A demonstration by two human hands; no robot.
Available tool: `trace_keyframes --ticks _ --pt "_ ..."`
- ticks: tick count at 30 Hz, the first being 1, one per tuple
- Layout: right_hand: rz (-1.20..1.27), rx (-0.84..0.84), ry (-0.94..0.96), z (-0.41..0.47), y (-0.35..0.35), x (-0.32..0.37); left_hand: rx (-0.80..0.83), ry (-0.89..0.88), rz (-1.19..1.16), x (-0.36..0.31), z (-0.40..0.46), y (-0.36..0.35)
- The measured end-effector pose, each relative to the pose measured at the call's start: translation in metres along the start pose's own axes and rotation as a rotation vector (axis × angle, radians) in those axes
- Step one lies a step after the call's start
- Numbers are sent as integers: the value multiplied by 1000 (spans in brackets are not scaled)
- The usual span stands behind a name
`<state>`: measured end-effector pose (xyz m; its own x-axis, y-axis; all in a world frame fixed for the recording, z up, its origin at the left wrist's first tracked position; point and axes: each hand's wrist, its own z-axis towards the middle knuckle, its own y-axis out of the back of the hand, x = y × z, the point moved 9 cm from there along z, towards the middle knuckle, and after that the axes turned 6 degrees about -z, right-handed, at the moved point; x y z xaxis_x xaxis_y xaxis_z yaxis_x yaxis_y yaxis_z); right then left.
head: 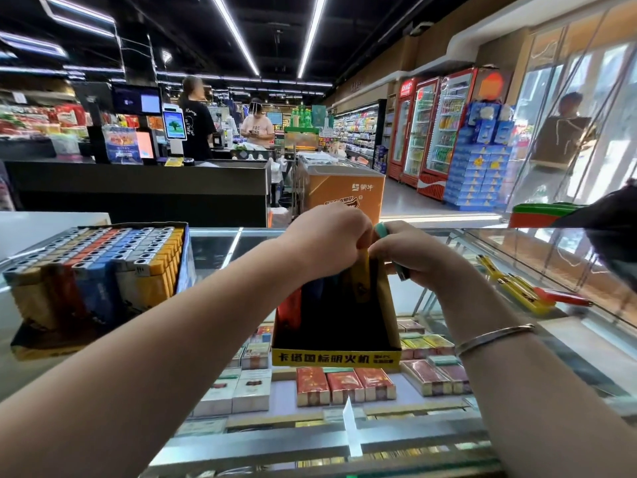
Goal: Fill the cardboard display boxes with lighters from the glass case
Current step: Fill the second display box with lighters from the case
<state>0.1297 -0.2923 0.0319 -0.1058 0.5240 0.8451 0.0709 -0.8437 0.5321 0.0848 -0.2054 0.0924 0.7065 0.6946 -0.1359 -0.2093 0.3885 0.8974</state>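
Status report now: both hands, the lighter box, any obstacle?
Left hand pinches yellow lighter, lowering it into open box. Right hand grips more lighters. Box mostly unfilled; full box stands left. Nothing blocks.

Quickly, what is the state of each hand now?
Left hand: fingers pinch a yellow plastic lighter.
Right hand: fingers curled round a teal plastic lighter.

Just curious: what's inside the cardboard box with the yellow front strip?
The box holds a few upright lighters: a red one at left, a yellow one the left hand pinches. Its dark interior and both hands hide the rest.
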Motion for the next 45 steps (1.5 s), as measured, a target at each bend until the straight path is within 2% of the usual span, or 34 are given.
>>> trace_keyframes --ticks 7,11,14,17,19,24,31,36,41,45 --pt "3 -1 -4 1 0 -1 51 -24 67 -8 4 -1" --pt "1 21 -9 1 -1 -1 35 14 65 -2 4 0" --pt "5 16 -7 1 0 -2 21 -33 109 -7 5 -2" --pt "5 20 10 1 0 -1 103 -79 48 -10 6 -5" --pt "1 20 4 1 -1 -1 142 -49 -6 -4 6 -3" --pt "17 9 -22 2 0 -3 79 21 67 15 3 -1" --pt "27 2 -13 2 0 -3 48 -102 138 -8 3 -5" --pt "44 3 -14 2 2 -4 29 -86 201 -11 5 -6" --pt "49 4 -19 3 2 -5 171 -119 198 -9 7 -8" --pt "56 13 -24 3 1 -7 145 -116 230 -7 5 -6"
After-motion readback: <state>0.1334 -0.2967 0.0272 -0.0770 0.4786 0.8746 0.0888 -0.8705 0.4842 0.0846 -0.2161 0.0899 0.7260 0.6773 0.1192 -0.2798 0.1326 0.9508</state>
